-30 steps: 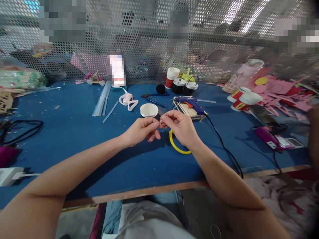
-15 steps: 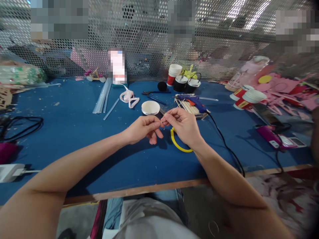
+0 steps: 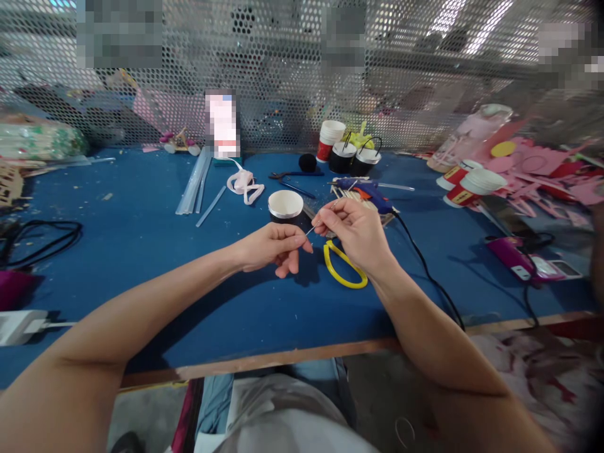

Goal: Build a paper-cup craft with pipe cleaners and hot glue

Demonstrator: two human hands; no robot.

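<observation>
Over the blue table [image 3: 141, 251], my left hand [image 3: 271, 247] and my right hand [image 3: 356, 233] meet at their fingertips. Both pinch a thin wooden stick [image 3: 325, 214] that slants up to the right; the left fingers close on its lower end, the right fingers higher up. Just behind the hands stands a black paper cup [image 3: 286, 209] with a white inside. Under my right hand lie yellow-handled scissors [image 3: 343, 269]. A blue glue gun [image 3: 368, 192] rests on a bundle of wooden sticks behind my right hand.
A black cord [image 3: 429, 277] runs from the glue gun to the table's front edge. Clear glue sticks [image 3: 195, 185], a pink ribbon [image 3: 243, 184] and more cups [image 3: 344, 154] lie farther back by a perforated metal screen. Pink paper shapes and cups [image 3: 472, 185] crowd the right; cables [image 3: 38, 239] lie left.
The hands have drawn slightly apart along the stick, the right one rising a little. More of the yellow scissors' handle shows beneath it.
</observation>
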